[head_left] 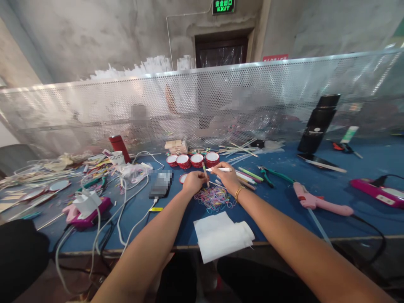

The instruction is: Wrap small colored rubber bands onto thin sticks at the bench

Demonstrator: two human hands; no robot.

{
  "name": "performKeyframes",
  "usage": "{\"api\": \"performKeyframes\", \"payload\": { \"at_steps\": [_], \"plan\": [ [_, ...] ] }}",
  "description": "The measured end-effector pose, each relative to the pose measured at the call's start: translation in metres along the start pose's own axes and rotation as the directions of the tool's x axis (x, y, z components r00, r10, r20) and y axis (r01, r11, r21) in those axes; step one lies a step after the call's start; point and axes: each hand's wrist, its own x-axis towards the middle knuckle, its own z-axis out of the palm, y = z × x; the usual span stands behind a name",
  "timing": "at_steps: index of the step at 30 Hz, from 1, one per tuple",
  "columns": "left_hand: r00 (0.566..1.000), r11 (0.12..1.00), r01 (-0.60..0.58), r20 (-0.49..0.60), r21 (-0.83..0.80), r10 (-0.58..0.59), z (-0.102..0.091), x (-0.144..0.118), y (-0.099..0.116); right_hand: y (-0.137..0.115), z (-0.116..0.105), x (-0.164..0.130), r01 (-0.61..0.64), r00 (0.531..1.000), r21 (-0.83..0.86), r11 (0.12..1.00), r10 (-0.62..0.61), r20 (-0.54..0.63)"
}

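Holding a white stick (220, 169) level in my right hand (227, 176), fingers pinched on one end; my left hand (193, 182) is pinching a second thin stick (205, 172), standing nearly upright, just beside it. Both are hovering over the blue table (315, 219), right above the bands.

Risks, as I am judging them:
- Sticks are thin and gripped only at the tips; either could be slipping or twisting out of the pinch.
- Bands (214, 198), a loose coloured heap under my wrists, could be getting dragged or scattered by a forearm.
- Tissue (221, 237) is overhanging the near table edge and could be sliding off if nudged.

Surroundings, going outward:
- Four red-rimmed cups (192, 160) in a row just behind my hands, a fifth partly hidden by my left hand; easy to be knocking on a forward reach.
- More sticks (249, 174) lying to the right, with pliers (268, 174) near them.
- Pink glue gun (315, 202) farther right, its cord trailing off the edge.
- Phone (160, 184) and white cable (132, 210) to the left, crowding that side.
- Black flask (318, 122) standing well apart at the mesh screen (94, 105).
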Motion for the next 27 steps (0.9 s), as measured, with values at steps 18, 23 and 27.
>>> {"api": "performKeyframes", "payload": {
  "at_steps": [18,23,27],
  "plan": [
    [1.000,1.000,0.012,0.001,0.005,-0.012,-0.0018,-0.0016,0.0033,0.0030,-0.0010,0.0022,0.020,1.000,-0.030,0.999,-0.020,0.011],
    [1.000,1.000,0.007,0.003,0.002,-0.007,-0.0018,-0.0009,0.0022,0.0029,-0.0008,0.0022,0.040,0.999,-0.040,0.998,-0.039,0.022],
    [1.000,1.000,0.016,0.006,0.009,-0.016,-0.0021,-0.0014,0.0024,0.0044,-0.0009,0.0030,0.040,0.999,-0.045,0.998,-0.039,0.021]
  ]
}}
